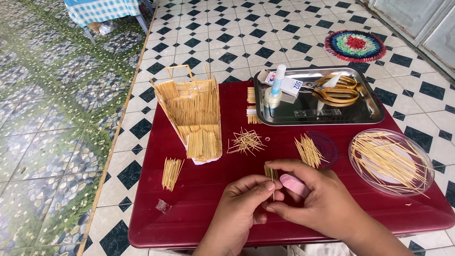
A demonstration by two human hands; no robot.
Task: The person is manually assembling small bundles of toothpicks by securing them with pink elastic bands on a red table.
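- Your right hand [316,195] grips a small pink cutter [294,185]; your left hand [249,198] pinches a short bundle of thin wooden sticks [271,173] over the dark red table [199,208].
- Tall stick-built model house [193,111] stands at the far left.
- Round clear dish of long sticks [391,161] lies at the right.
- You seem to be trimming; next, I think, keep the sticks aligned.

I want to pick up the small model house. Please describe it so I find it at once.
Look at the red table, far left corner. The model house stands there, left of the steel tray. Unlike the loose toothpick piles around it, its sticks are joined into upright walls.
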